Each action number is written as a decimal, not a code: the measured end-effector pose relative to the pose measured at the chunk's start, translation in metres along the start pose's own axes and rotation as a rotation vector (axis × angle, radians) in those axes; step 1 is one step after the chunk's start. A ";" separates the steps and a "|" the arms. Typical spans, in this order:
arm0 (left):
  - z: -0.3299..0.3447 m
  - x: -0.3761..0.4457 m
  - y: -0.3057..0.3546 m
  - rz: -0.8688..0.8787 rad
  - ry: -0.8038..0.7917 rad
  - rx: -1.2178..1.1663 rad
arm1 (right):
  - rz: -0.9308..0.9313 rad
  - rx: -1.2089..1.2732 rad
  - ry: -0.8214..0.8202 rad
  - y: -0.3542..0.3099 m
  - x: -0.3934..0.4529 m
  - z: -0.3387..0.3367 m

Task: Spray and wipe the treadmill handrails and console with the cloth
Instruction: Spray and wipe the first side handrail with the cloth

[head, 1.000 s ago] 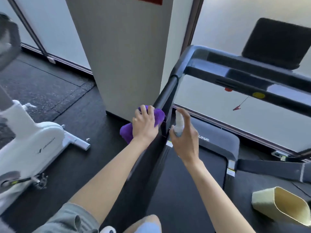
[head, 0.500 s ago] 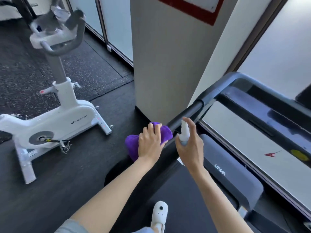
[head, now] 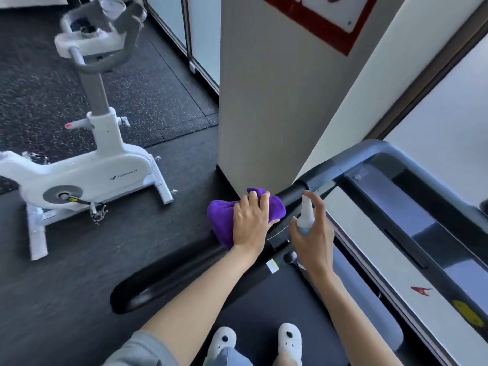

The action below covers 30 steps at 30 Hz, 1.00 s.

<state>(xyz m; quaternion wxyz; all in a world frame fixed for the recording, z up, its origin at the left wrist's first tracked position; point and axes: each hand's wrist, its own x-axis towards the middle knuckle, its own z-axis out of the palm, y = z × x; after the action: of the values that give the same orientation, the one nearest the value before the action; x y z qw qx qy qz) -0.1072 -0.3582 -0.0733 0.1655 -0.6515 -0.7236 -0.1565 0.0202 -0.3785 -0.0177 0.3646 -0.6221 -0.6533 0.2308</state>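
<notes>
Left hand point(head: 250, 223) presses purple cloth point(head: 219, 220) flat onto black handrail point(head: 184, 268), whose axis runs from near-left up toward console point(head: 412, 207); right hand point(head: 313, 233), just beside, grips spray bottle point(head: 306, 212).

I counted two hands in my view: the left hand point(head: 250, 225) and the right hand point(head: 313, 233). There was one purple cloth point(head: 219, 217) and one spray bottle point(head: 306, 212). I saw one treadmill point(head: 396, 233), with a single black handrail point(head: 184, 270) showing and one console panel point(head: 383, 186). Off to the side stood one white exercise bike point(head: 87, 175). At the bottom I made out two white shoes point(head: 289, 339). One pillar point(head: 264, 101) carried one red-bordered sign point(head: 330, 17). On the window glass I counted one red sticker point(head: 421, 290) and one yellow sticker point(head: 467, 313).
</notes>
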 end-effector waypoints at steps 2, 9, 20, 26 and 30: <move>0.004 0.009 0.013 -0.003 0.005 0.018 | -0.023 0.018 -0.020 0.008 0.019 -0.006; 0.026 0.055 0.077 -0.148 -0.021 -0.040 | -0.104 -0.002 -0.036 0.057 0.088 -0.063; 0.026 0.074 0.103 -0.296 0.012 -0.274 | -0.177 -0.126 -0.181 0.115 0.169 -0.152; 0.018 0.077 0.105 -0.300 -0.065 -0.320 | -0.264 -0.166 -0.134 0.118 0.177 -0.164; 0.011 0.074 0.100 -0.259 -0.081 -0.360 | -0.271 -0.185 -0.133 0.117 0.182 -0.157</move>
<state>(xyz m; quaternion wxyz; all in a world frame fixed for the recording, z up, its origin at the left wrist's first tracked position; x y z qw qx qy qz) -0.0151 -0.2770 -0.0495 -0.0043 -0.5781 -0.7676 -0.2767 0.2230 -0.2097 0.0265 0.2898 -0.5425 -0.7723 0.1591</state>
